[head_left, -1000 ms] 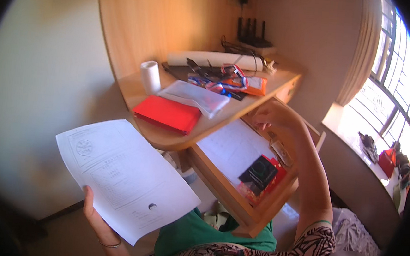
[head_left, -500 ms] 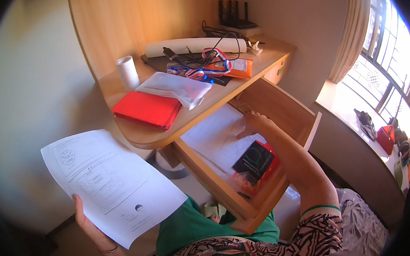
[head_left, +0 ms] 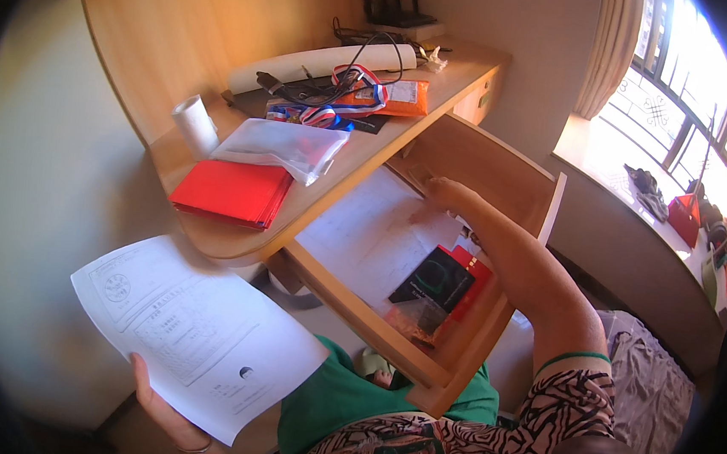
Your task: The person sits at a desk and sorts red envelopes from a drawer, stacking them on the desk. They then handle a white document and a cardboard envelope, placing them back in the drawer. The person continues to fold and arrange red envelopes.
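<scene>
Head view: left fingers [head_left: 139,373] hold a printed sheet [head_left: 202,329] by its edge; right fingers [head_left: 433,207] blur over white papers [head_left: 358,244], grip unclear.

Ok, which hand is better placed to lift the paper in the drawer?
Probably the right hand: it is inside the open drawer, at the paper, though blur hides any grip. The left hand holds a sheet outside it.

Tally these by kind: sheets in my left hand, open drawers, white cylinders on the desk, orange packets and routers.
Sheet in the left hand: 1
Open drawer: 1
White cylinders: 2
Orange packet: 1
Router: 1
Total: 6
</scene>
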`<act>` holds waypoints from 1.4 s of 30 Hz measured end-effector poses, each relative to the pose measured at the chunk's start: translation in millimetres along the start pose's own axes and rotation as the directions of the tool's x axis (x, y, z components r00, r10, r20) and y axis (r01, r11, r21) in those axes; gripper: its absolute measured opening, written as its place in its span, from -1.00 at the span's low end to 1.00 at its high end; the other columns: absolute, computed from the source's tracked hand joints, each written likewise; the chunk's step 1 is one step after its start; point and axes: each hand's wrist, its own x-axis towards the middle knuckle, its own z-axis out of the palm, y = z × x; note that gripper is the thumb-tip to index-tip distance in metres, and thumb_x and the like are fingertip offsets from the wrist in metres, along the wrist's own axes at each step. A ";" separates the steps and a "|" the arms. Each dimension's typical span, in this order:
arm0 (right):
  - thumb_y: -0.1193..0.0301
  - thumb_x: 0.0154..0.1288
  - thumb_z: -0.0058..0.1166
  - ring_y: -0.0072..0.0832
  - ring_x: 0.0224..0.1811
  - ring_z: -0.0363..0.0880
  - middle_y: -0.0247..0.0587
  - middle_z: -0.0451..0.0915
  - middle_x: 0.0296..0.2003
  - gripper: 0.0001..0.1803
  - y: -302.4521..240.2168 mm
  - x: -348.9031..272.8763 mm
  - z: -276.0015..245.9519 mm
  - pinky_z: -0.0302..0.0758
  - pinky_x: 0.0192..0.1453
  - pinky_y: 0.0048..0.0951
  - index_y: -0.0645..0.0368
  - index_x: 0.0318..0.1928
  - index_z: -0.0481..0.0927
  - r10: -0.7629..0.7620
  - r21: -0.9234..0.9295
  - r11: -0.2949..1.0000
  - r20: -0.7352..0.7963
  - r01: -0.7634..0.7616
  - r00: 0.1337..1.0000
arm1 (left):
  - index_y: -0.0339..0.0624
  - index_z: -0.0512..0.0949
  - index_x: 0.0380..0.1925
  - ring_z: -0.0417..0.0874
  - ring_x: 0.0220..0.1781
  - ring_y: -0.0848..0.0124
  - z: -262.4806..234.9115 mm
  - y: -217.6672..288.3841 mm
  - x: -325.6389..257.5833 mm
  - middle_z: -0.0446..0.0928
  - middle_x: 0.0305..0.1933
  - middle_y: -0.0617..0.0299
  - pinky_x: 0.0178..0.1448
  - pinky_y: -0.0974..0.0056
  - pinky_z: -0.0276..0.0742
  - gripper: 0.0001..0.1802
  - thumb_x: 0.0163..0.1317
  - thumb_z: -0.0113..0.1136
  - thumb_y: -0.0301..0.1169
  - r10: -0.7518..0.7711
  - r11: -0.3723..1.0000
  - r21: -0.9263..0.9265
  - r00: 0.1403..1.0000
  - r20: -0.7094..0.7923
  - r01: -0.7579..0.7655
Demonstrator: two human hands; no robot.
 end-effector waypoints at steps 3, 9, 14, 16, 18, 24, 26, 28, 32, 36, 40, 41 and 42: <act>-0.17 -0.01 0.28 -0.14 -0.19 0.68 -0.04 0.69 -0.25 -0.28 -12.8 -1.7 -2.0 0.61 -0.10 -0.16 0.25 -0.11 0.70 -0.107 -0.029 0.994 0.077 0.110 0.991 | -0.27 0.16 0.39 0.38 0.31 0.15 -1.9 -4.0 1.7 0.30 0.38 0.06 0.36 0.08 0.29 -0.30 0.47 -0.25 0.04 -0.019 1.000 -0.001 1.000 0.003 0.019; -0.01 0.08 0.22 -0.16 -0.27 0.71 -0.01 0.69 -0.33 -0.45 -2.9 -0.3 -6.5 0.65 -0.20 -0.17 0.27 -0.17 0.69 -0.245 0.346 0.893 -0.159 0.287 0.956 | -0.26 0.18 0.38 0.38 0.31 0.15 -8.2 -5.7 5.2 0.30 0.37 0.07 0.37 0.11 0.28 -0.30 0.46 -0.24 0.05 -0.016 1.000 0.009 1.000 -0.013 0.016; 0.19 0.04 0.27 -0.24 -0.41 0.73 -0.03 0.70 -0.41 -0.61 18.4 -2.6 -13.6 0.68 -0.31 -0.22 0.29 -0.26 0.69 0.052 0.195 0.981 -0.153 -0.021 0.987 | -0.31 0.19 0.36 0.41 0.27 0.14 -4.1 -7.8 5.7 0.32 0.34 0.01 0.33 0.11 0.31 -0.30 0.47 -0.23 0.04 -0.014 1.000 -0.012 1.000 -0.015 0.014; 0.24 0.02 0.29 -0.26 -0.46 0.73 -0.03 0.70 -0.42 -0.65 18.3 -3.2 -8.9 0.68 -0.33 -0.26 0.30 -0.29 0.69 0.074 0.195 0.979 -0.123 -0.049 0.990 | -0.31 0.19 0.36 0.41 0.26 0.14 -2.2 -7.7 5.7 0.32 0.34 0.02 0.33 0.11 0.32 -0.30 0.47 -0.23 0.04 -0.021 0.999 -0.030 1.000 0.009 0.021; 0.27 -0.01 0.32 -0.28 -0.47 0.72 -0.04 0.70 -0.43 -0.66 16.3 -1.1 -7.5 0.68 -0.33 -0.29 0.30 -0.30 0.69 0.108 0.202 0.975 -0.089 -0.088 0.990 | -0.30 0.18 0.37 0.41 0.27 0.14 -1.0 -7.5 5.2 0.32 0.34 0.02 0.32 0.10 0.32 -0.30 0.47 -0.23 0.04 -0.017 1.000 -0.001 0.999 -0.036 0.017; 0.30 0.00 0.30 -0.29 -0.45 0.73 -0.07 0.71 -0.39 -0.65 12.1 6.3 -6.3 0.68 -0.32 -0.31 0.27 -0.21 0.68 0.197 0.229 0.956 -0.040 -0.183 0.980 | -0.23 0.19 0.39 0.39 0.30 0.17 2.5 -8.1 3.5 0.32 0.37 0.07 0.36 0.12 0.29 -0.32 0.47 -0.27 0.04 -0.032 0.999 0.002 0.999 0.012 0.032; 0.32 0.05 0.22 -0.26 -0.40 0.73 -0.06 0.71 -0.32 -0.67 11.8 4.7 -3.5 0.68 -0.29 -0.30 0.27 -0.20 0.69 0.234 0.267 0.943 -0.105 -0.199 0.967 | -0.23 0.19 0.39 0.39 0.30 0.17 4.1 -8.2 2.8 0.32 0.37 0.08 0.36 0.13 0.29 -0.32 0.48 -0.27 0.04 -0.031 1.000 0.001 1.000 0.006 0.031; 0.32 0.07 0.16 -0.22 -0.30 0.73 -0.03 0.71 -0.23 -0.67 10.5 2.3 -1.9 0.67 -0.20 -0.27 0.26 -0.18 0.68 0.176 0.177 0.974 -0.213 -0.139 0.961 | -0.23 0.19 0.39 0.39 0.29 0.17 5.9 -8.2 2.0 0.32 0.36 0.08 0.35 0.13 0.29 -0.32 0.48 -0.28 0.04 -0.034 0.999 -0.033 0.998 0.044 0.036; 0.30 0.05 0.12 -0.15 -0.08 0.70 0.00 0.68 -0.10 -0.61 6.1 -3.2 -1.5 0.63 -0.04 -0.23 0.26 -0.14 0.68 0.266 0.274 0.937 -0.164 -0.215 0.950 | -0.23 0.18 0.39 0.40 0.28 0.18 9.3 -7.1 0.8 0.32 0.36 0.09 0.35 0.13 0.29 -0.32 0.48 -0.28 0.04 -0.032 0.999 0.011 0.999 -0.023 0.032; 0.30 0.01 0.16 -0.14 -0.14 0.70 0.01 0.68 -0.16 -0.61 3.5 -5.3 -2.2 0.64 -0.08 -0.22 0.26 -0.16 0.69 0.094 0.048 0.995 -0.376 -0.082 0.922 | -0.22 0.17 0.40 0.40 0.28 0.18 9.7 -7.8 -0.4 0.31 0.37 0.08 0.35 0.14 0.29 -0.31 0.47 -0.28 0.05 -0.016 1.000 0.013 0.999 -0.039 0.017; 0.32 -0.03 0.20 -0.16 -0.41 0.70 0.04 0.66 -0.44 -0.67 11.9 -0.9 -18.6 0.64 -0.33 -0.24 0.32 -0.30 0.69 0.095 0.257 0.966 -0.325 -0.009 0.941 | -0.22 0.17 0.40 0.39 0.29 0.18 6.6 -7.4 0.3 0.31 0.37 0.08 0.35 0.14 0.29 -0.30 0.46 -0.27 0.06 -0.013 1.000 -0.016 1.000 -0.002 0.013; 0.32 -0.05 0.22 -0.18 -0.49 0.69 0.03 0.64 -0.52 -0.68 15.1 0.2 -23.8 0.63 -0.40 -0.25 0.34 -0.34 0.69 0.106 0.347 0.938 -0.279 -0.003 0.954 | -0.22 0.16 0.40 0.39 0.29 0.18 5.9 -6.9 0.8 0.30 0.37 0.08 0.35 0.14 0.29 -0.29 0.46 -0.26 0.06 -0.009 1.000 0.015 0.999 -0.033 0.010; 0.34 -0.05 0.22 -0.23 -0.54 0.64 -0.01 0.60 -0.59 -0.71 18.4 -0.3 -26.8 0.58 -0.47 -0.26 0.34 -0.38 0.68 0.074 0.424 0.905 -0.266 0.048 0.961 | -0.22 0.16 0.40 0.39 0.29 0.18 5.5 -5.9 1.1 0.30 0.37 0.08 0.35 0.14 0.28 -0.29 0.46 -0.26 0.06 -0.011 1.000 0.018 1.000 -0.028 0.011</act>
